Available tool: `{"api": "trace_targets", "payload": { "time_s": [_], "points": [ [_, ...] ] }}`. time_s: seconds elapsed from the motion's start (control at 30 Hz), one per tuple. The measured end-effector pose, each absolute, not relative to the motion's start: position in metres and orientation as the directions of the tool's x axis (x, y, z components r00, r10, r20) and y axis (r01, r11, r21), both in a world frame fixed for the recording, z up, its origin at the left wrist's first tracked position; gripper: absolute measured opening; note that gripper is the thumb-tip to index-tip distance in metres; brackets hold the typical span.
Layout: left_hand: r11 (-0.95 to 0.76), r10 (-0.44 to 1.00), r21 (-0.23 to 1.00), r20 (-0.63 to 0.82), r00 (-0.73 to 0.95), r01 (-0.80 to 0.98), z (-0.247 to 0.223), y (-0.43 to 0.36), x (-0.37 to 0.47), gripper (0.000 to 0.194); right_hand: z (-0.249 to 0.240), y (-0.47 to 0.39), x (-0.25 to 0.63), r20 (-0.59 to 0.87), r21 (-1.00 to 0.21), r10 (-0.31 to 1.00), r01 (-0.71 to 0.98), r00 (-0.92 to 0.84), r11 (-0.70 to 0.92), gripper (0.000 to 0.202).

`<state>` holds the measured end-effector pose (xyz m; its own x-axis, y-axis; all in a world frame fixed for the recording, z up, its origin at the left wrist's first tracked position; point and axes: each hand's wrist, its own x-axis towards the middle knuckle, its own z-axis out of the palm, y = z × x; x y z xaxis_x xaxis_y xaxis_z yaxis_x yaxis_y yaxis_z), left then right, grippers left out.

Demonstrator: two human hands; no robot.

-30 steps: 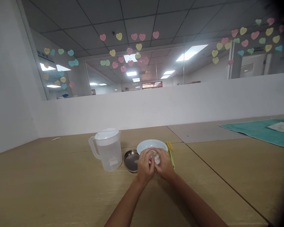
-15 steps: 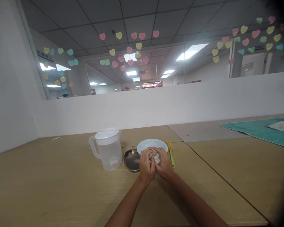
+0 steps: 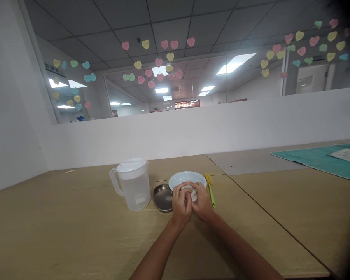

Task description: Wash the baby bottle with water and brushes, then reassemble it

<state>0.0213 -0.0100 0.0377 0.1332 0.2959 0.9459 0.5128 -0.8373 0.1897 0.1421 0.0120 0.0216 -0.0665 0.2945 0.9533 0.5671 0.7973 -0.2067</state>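
Just this side of the bowl (image 3: 187, 177), left hand (image 3: 181, 201) and right hand (image 3: 202, 201) clasp a partly hidden pale object (image 3: 194, 196) between them; two-handed holding appears the step in hand, the next move likely calling for a steady grip.

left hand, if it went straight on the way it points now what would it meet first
Apart from the small pale object it cups, the left hand would probably meet the white bowl first; with one view, I can't tell whether it would pass above the bowl.
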Motion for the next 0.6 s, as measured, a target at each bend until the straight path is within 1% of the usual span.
{"api": "trace_targets", "payload": {
  "time_s": [0.6],
  "points": [
    [-0.806, 0.297, 0.191, 0.949, 0.104, 0.56, 0.0332, -0.0082, 0.026, 0.014, 0.021, 0.014, 0.1423, 0.952, -0.204, 0.295, 0.562, -0.076, 0.802, 0.038]
  ]
}}
